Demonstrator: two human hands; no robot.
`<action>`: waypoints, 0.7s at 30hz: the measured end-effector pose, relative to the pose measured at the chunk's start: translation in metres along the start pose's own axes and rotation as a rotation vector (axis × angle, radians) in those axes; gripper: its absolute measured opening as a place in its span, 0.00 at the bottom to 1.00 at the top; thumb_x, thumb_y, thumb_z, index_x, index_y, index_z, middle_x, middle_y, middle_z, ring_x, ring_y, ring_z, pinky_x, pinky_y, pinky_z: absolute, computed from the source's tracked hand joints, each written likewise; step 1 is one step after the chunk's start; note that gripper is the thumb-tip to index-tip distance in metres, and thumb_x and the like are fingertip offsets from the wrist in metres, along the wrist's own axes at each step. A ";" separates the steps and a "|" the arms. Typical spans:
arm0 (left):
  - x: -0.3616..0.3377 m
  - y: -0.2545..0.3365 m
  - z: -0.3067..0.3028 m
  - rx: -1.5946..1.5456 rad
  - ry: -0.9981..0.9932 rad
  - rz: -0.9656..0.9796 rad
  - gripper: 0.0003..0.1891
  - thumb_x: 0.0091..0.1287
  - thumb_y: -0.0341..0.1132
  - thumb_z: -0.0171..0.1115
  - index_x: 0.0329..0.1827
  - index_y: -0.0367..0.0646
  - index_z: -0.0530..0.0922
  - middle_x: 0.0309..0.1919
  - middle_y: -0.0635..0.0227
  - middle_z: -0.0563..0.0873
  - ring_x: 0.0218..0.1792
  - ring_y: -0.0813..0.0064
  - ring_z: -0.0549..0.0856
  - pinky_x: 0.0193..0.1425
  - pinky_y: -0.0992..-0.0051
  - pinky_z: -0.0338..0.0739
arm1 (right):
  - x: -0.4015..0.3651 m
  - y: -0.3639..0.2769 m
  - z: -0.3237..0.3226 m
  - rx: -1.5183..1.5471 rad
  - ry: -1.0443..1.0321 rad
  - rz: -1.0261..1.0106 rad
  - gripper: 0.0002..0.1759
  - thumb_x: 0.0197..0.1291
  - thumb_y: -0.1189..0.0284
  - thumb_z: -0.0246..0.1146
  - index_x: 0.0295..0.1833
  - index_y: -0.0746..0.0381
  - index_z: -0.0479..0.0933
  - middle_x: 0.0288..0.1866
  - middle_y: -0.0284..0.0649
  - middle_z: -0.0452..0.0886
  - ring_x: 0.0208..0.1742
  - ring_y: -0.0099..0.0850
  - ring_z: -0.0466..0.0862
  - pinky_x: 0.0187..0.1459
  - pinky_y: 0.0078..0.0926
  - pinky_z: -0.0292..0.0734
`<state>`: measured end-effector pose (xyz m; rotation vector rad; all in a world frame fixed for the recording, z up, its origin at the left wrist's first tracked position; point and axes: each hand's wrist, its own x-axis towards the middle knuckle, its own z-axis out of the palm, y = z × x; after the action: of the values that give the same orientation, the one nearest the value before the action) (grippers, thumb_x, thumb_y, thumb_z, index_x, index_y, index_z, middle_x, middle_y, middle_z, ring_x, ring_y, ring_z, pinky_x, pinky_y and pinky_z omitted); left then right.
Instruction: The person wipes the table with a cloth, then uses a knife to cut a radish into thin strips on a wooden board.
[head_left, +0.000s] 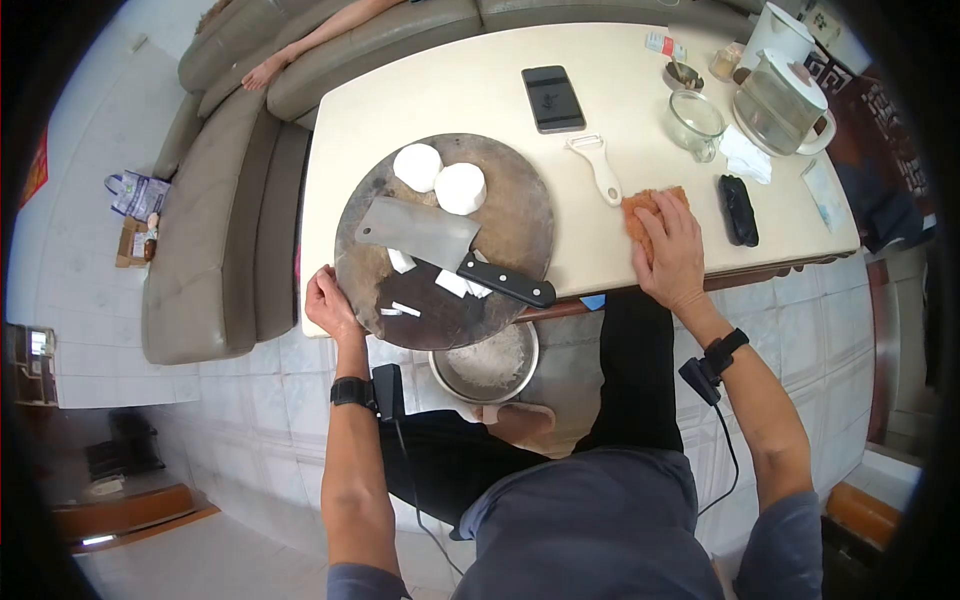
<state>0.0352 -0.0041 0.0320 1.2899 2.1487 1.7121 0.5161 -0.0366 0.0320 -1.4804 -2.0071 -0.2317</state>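
Observation:
My right hand (668, 245) presses on a folded orange-brown cloth (640, 208) near the table's front edge, with its fingers over it. My left hand (331, 302) is curled closed at the front left corner of the table, against or right beside the rim of a round wooden chopping board (520, 200); nothing shows in its fingers. On the board lies a cleaver (420, 226), its black handle towards the front right. Behind the blade are two round white vegetable chunks (461, 188). Small white cut pieces (452, 283) lie beside and in front of the blade.
A peeler (597, 170), a phone (552, 99) and a black bundle (738, 210) lie on the table. At the right stand a glass cup (694, 122) and a glass pitcher (779, 102). A metal basin (485, 362) sits below the board. Another person's leg (320, 45) rests on the sofa.

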 end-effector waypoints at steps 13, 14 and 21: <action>0.001 0.001 0.001 -0.046 0.026 -0.029 0.16 0.74 0.37 0.55 0.42 0.32 0.85 0.33 0.65 0.88 0.34 0.76 0.84 0.42 0.76 0.79 | 0.001 0.000 -0.001 0.008 -0.010 0.003 0.26 0.51 0.70 0.65 0.59 0.63 0.74 0.68 0.53 0.69 0.71 0.51 0.66 0.70 0.50 0.61; 0.002 0.002 0.002 -0.048 0.026 -0.029 0.16 0.74 0.37 0.55 0.42 0.32 0.85 0.33 0.65 0.88 0.34 0.76 0.84 0.42 0.76 0.79 | 0.002 0.000 -0.002 0.007 -0.009 0.003 0.26 0.51 0.70 0.65 0.59 0.63 0.74 0.68 0.53 0.69 0.71 0.51 0.66 0.70 0.50 0.61; -0.004 0.005 -0.001 -0.129 0.029 -0.065 0.14 0.73 0.33 0.57 0.52 0.30 0.82 0.42 0.59 0.87 0.42 0.70 0.86 0.51 0.72 0.81 | 0.001 -0.002 -0.002 0.007 -0.046 0.022 0.27 0.52 0.69 0.65 0.60 0.63 0.74 0.69 0.52 0.68 0.72 0.51 0.65 0.70 0.51 0.60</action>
<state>0.0400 -0.0074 0.0346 1.1570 2.0331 1.8211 0.5148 -0.0377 0.0342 -1.5153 -2.0245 -0.1831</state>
